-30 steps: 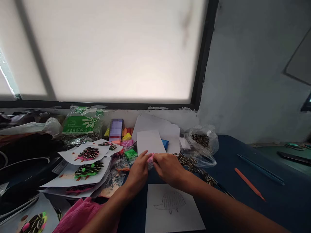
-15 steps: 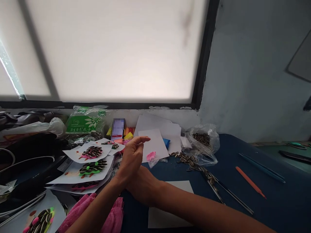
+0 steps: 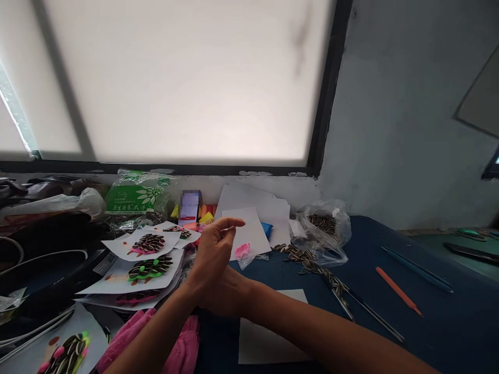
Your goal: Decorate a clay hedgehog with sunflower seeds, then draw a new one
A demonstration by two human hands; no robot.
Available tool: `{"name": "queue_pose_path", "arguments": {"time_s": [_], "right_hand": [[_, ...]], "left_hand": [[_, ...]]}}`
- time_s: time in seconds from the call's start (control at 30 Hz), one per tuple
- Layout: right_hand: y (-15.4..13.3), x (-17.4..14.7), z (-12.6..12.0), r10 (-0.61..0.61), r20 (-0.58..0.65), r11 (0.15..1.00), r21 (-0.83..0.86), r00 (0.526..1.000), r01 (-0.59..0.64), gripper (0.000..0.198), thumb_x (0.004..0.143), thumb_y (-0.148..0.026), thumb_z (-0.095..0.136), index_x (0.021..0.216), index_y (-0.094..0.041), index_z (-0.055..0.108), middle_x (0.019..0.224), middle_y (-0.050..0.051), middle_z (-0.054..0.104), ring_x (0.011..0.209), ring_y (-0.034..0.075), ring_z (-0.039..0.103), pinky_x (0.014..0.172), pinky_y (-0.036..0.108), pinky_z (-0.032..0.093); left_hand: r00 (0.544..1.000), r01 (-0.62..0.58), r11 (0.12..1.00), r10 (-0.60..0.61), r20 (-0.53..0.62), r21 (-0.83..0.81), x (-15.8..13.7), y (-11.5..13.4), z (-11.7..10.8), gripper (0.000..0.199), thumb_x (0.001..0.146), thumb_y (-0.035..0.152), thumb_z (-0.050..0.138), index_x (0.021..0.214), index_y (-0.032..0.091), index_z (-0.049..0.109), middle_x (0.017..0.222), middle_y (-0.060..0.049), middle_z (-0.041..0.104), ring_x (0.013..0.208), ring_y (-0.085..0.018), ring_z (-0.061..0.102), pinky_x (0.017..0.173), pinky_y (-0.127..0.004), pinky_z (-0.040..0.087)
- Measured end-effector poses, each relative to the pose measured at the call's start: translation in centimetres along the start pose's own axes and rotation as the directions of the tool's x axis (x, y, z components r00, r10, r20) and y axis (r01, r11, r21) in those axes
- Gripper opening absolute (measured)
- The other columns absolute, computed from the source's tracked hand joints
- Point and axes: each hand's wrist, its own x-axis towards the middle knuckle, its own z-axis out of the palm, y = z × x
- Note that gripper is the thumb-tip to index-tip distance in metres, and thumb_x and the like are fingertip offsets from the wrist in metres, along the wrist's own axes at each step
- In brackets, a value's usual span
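Note:
My left hand (image 3: 214, 246) is pressed over my right hand (image 3: 226, 293), the forearms meeting at the wrists above the table. The left index finger points right with its tip bent, and the thumb lies close to it. Behind the left wrist, the right fingers are hidden; anything between the palms is out of sight. Just beyond the hands, a flattened piece of pink clay (image 3: 242, 250) lies on white paper (image 3: 249, 226). Under the right forearm is a blank white sheet (image 3: 265, 343). Left of the hands are stacked paper sheets (image 3: 103, 283) bearing hedgehog shapes of seeds and coloured clay.
Sunflower seeds (image 3: 298, 255) spill from a clear bag (image 3: 339, 228). Metal tweezers (image 3: 376, 314), an orange stick tool (image 3: 399, 292) and a blue tool (image 3: 417, 269) lie on the right. A pink cloth (image 3: 187, 345) is at lower left. A phone (image 3: 189, 205) stands at the back.
My left hand has shifted slightly to the right, and my right hand has drawn slightly up and in behind it. The things on the table have not moved.

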Motion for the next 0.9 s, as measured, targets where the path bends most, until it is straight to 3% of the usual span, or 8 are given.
{"name": "queue_pose_path", "arguments": {"time_s": [0.1,0.23,0.33,0.5,0.57,0.7,0.8,0.9], "right_hand": [[-0.1,-0.1,0.0,-0.005,-0.019,1.0,-0.022,1.0,0.005,0.016,0.092,-0.009,0.053,0.095,-0.013,0.068,0.099,0.006,0.07,0.087,0.017,0.062,0.08,0.025,0.051],[0.4,-2.1,-1.5,-0.003,-0.019,0.999,-0.046,1.0,0.002,0.011,0.087,-0.007,0.058,0.084,-0.014,0.066,0.087,0.005,0.071,0.077,0.017,0.062,0.066,0.025,0.05],[0.8,-4.7,-3.7,0.116,-0.082,0.989,-0.078,0.99,-0.123,0.013,0.091,-0.009,0.053,0.089,-0.015,0.064,0.091,0.007,0.068,0.078,0.017,0.061,0.067,0.027,0.048],[2.4,-8.6,-6.4,0.361,-0.223,0.906,-0.146,0.906,-0.397,0.02,0.095,-0.012,0.051,0.079,-0.014,0.063,0.08,0.009,0.064,0.071,0.019,0.058,0.063,0.029,0.045],[3.0,-9.4,-6.6,0.423,-0.257,0.87,-0.154,0.869,-0.469,0.021,0.094,-0.009,0.049,0.08,-0.014,0.063,0.081,0.01,0.065,0.073,0.021,0.059,0.064,0.03,0.044],[3.2,-10.0,-6.3,0.462,-0.23,0.866,-0.093,0.857,-0.491,0.022,0.094,-0.01,0.048,0.08,-0.015,0.064,0.082,0.011,0.065,0.077,0.023,0.06,0.071,0.033,0.046],[2.9,-9.9,-6.4,0.469,-0.178,0.881,0.027,0.865,-0.472,0.012,0.092,-0.014,0.055,0.088,-0.017,0.065,0.091,0.01,0.066,0.086,0.023,0.06,0.08,0.035,0.046],[3.5,-9.9,-7.3,0.582,-0.191,0.812,0.178,0.79,-0.556,0.02,0.091,-0.015,0.053,0.11,-0.013,0.062,0.109,0.015,0.061,0.1,0.026,0.058,0.088,0.04,0.044]], "left_hand": [[1.0,0.014,1.0,-0.014,0.02,-0.001,-0.3,-0.1,0.2,0.024,0.084,0.029,0.053,0.094,0.021,0.073,0.104,-0.006,0.074,0.086,-0.023,0.068,0.066,-0.03,0.051],[0.999,0.036,0.999,-0.036,0.018,-0.001,-0.3,-0.2,0.2,0.025,0.084,0.031,0.054,0.095,0.021,0.073,0.098,-0.006,0.073,0.085,-0.024,0.067,0.066,-0.031,0.05],[0.997,0.073,0.997,-0.073,0.002,-0.013,0.1,-0.4,0.0,0.025,0.082,0.033,0.055,0.095,0.02,0.072,0.095,-0.007,0.071,0.091,-0.026,0.066,0.072,-0.034,0.051],[0.981,0.187,0.978,-0.19,-0.034,-0.089,0.4,-1.9,-0.3,0.039,0.08,0.04,0.065,0.113,0.02,0.063,0.123,-0.011,0.062,0.118,-0.031,0.055,0.097,-0.043,0.044],[0.959,0.284,0.946,-0.276,0.068,-0.158,-0.1,-2.4,0.4,0.048,0.078,0.05,0.07,0.114,0.018,0.062,0.118,-0.015,0.064,0.111,-0.031,0.061,0.09,-0.043,0.05],[0.883,0.416,0.863,-0.307,0.356,-0.288,-1.7,-2.7,2.7,0.052,0.064,0.064,0.079,0.076,0.015,0.067,0.075,-0.007,0.068,0.076,-0.024,0.069,0.073,-0.034,0.056],[0.866,0.453,0.823,-0.313,0.391,-0.343,-2.5,-2.9,3.4,0.053,0.06,0.065,0.081,0.062,0.017,0.061,0.065,-0.001,0.063,0.068,-0.018,0.065,0.071,-0.031,0.056],[0.848,0.502,0.788,-0.365,0.385,-0.357,-2.4,-3.6,2.8,0.052,0.06,0.063,0.082,0.074,0.016,0.067,0.072,-0.002,0.068,0.068,-0.018,0.066,0.072,-0.031,0.057]]}}
